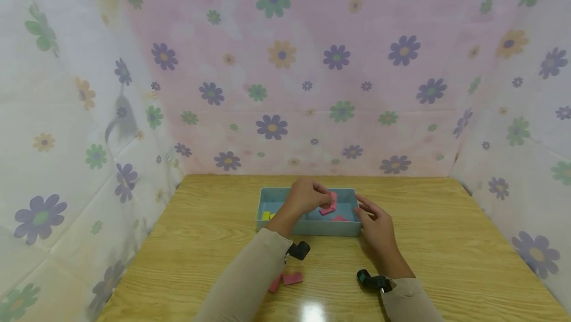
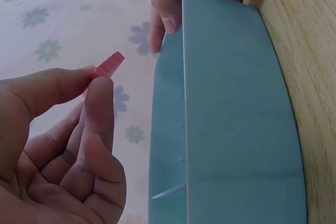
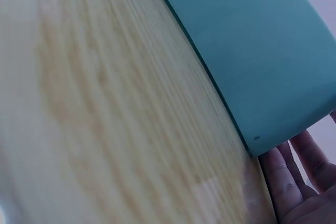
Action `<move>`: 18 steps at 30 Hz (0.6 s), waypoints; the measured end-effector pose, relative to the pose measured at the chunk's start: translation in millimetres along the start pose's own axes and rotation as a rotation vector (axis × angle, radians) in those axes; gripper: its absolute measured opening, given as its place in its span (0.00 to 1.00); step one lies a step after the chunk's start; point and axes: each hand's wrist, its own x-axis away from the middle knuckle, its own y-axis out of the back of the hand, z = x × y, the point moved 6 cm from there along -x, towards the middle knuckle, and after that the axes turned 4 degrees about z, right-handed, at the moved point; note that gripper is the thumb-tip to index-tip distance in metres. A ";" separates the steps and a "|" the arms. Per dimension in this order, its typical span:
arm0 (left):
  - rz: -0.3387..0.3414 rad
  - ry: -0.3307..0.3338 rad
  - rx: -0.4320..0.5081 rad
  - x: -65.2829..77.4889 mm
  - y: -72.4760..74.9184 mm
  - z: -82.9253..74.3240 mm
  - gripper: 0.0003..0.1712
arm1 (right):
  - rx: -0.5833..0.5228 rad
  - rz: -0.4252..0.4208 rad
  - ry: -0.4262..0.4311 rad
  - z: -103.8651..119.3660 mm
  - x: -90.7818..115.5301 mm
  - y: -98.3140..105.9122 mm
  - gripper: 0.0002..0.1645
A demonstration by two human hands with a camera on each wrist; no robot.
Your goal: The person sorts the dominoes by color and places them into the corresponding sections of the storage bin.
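Observation:
My left hand (image 1: 308,197) is over a shallow light-blue box (image 1: 332,228) on the table. Its thumb and forefinger pinch a small flat pink piece (image 2: 109,65) with a rough edge. The other fingers are curled in towards the palm. At the box's right end, my right hand (image 1: 378,223) holds the end wall, thumb by the near corner and fingers along the rim. Inside the box lie more pink pieces (image 1: 340,218) on the right and small yellow pieces (image 1: 266,215) on the left. My left wrist and forearm cover part of the box's interior.
Two pink pieces (image 1: 293,278) lie on the wooden table (image 1: 200,242) in front of the box, partly beside my left sleeve (image 1: 250,277). A flowered cloth (image 1: 308,114) hangs behind the table and along both sides.

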 end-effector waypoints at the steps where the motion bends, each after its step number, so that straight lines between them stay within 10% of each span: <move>1: 0.002 -0.001 -0.001 -1.0 -0.9 0.1 0.02 | -0.003 0.000 -0.002 0.0 0.3 -0.1 0.25; 18: -0.005 0.052 -0.050 -13.1 -10.5 -3.8 0.07 | -0.012 0.009 0.008 -2.7 -1.2 0.2 0.25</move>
